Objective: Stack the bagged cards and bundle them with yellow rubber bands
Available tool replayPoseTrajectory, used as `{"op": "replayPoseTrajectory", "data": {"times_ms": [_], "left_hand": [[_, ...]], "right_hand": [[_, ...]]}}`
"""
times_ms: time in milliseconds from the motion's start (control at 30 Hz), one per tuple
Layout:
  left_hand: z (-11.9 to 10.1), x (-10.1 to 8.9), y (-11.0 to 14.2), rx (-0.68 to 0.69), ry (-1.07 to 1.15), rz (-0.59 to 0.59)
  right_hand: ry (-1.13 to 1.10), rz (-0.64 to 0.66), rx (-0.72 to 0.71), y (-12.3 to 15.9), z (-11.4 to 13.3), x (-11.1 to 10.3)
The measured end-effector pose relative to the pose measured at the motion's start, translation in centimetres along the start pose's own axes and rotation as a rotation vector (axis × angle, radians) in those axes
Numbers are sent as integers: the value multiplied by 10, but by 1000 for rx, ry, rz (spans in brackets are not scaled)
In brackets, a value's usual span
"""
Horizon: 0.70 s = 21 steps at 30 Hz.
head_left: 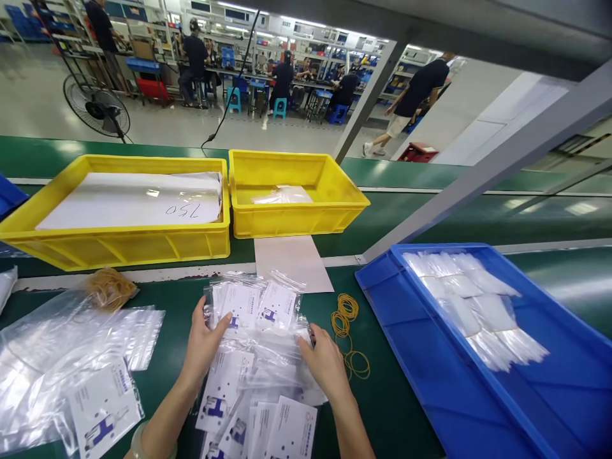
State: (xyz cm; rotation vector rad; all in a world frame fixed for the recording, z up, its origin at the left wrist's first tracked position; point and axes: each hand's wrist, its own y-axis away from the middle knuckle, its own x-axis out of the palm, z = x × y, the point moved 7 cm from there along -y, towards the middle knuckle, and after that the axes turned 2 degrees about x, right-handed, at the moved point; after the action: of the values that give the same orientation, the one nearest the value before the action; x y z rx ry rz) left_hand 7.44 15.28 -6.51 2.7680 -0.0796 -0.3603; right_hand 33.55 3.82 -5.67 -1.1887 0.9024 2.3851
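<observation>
In the head view, a pile of clear zip bags with printed white cards (241, 306) lies on the green bench in front of me. My left hand (205, 341) grips the pile's upper left edge, thumb on top and fingers partly hidden beneath. At the right edge my right hand (325, 360) is closed on the bags, its fingertips partly covered by plastic. More carded bags (292, 427) lie loosely overlapped below, between my forearms. Just right of my right hand are loose yellow rubber bands (345, 313).
Two yellow bins (115, 248) (287, 220) stand behind, one holding paper marked by hand. A blue bin (406, 357) with bundled clear bags (471, 306) is at right. Large plastic bags (43, 357) and a rubber-band bundle (111, 288) lie left. A slanted metal post (459, 185) crosses the right side.
</observation>
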Motion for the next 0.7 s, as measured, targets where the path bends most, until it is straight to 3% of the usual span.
{"op": "replayPoseTrajectory", "data": {"times_ms": [133, 267, 433, 567, 700], "left_hand": [[-3, 10, -16, -28, 34, 29], [-9, 24, -24, -7, 74, 197], [-22, 32, -13, 10, 136, 349], [-22, 32, -5, 54, 141, 399], [-22, 27, 8, 167, 69, 343]], "right_hand": [[-68, -8, -34, -9, 15, 1], [-150, -14, -81, -19, 30, 6], [-272, 4, -121, -22, 37, 16], [-389, 36, -186, -21, 43, 20], [-539, 36, -185, -18, 48, 23]]}}
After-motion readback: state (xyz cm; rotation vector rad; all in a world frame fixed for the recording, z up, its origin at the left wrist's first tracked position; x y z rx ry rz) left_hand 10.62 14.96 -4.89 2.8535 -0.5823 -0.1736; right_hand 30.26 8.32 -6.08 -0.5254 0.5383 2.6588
